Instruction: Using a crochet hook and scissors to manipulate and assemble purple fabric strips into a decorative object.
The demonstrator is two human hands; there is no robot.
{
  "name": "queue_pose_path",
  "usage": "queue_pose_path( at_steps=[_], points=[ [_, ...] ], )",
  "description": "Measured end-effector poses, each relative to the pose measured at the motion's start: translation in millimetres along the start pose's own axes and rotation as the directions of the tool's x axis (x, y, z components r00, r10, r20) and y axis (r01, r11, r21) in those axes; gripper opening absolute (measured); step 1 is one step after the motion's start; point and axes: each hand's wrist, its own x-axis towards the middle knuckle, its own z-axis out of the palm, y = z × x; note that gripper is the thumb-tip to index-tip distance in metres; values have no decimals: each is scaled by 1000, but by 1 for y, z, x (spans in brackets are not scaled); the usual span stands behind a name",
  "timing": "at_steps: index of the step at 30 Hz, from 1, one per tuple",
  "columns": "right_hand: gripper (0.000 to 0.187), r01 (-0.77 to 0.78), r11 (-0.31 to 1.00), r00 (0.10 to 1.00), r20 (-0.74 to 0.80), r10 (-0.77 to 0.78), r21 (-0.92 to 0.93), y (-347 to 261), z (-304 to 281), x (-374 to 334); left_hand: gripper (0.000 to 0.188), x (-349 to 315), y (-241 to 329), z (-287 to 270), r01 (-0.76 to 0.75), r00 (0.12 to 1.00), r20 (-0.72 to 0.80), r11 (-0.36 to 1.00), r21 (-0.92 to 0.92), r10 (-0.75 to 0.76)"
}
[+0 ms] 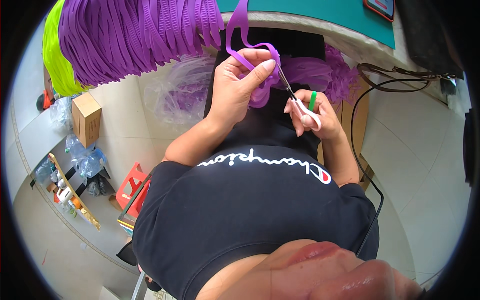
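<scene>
Just off the near edge of the desk point(310, 21), you work a purple strap point(274, 52) between both hands. Your left hand point(246, 79) pinches it between thumb and curled fingers, gathering its looped length; your right hand point(316, 116), a green band point(312, 101) on one finger, is partly closed around the handles of pink-handled scissors point(297, 106). The blades point up at the strap beside your left fingertips; whether they touch it or stand just beside it, you cannot tell here. The strap's upper end runs up past the desk's near edge, right of a thick fringe of purple straps point(135, 40) and lime-green ones point(56, 50). A phone point(381, 7) lies at the green mat's point(325, 16) right end.

The step in hand looks like trimming. The next move probably calls for you to hold the strap taut, keep your left thumb clear and close the blades on the excess alone.
</scene>
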Motion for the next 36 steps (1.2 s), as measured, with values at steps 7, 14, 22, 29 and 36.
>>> queue_pose_path(
  at_steps=[7, 14, 22, 29, 36],
  points=[
    [44, 50, 995, 993, -101, -59, -90, 3, 9, 0, 17, 0, -4, 0, -23, 1000, 0, 1000, 9, 23],
    [41, 97, 987, 977, -175, -118, -126, 8, 14, 2, 18, -3, -6, 2, -51, 999, 3, 997, 57, 51],
    [42, 121, 979, 969, -196, -152, -162, 9, 16, 3, 18, -4, -11, 4, -108, 994, 17, 992, 63, 107],
    [45, 123, 984, 970, -196, -147, -130, 8, 16, 2, 26, -4, -11, 5, -118, 992, 47, 992, 40, 116],
    [47, 119, 984, 975, -172, -140, -131, 8, 13, 2, 40, -6, -6, 4, -100, 994, 52, 992, 74, 96]
  ],
)
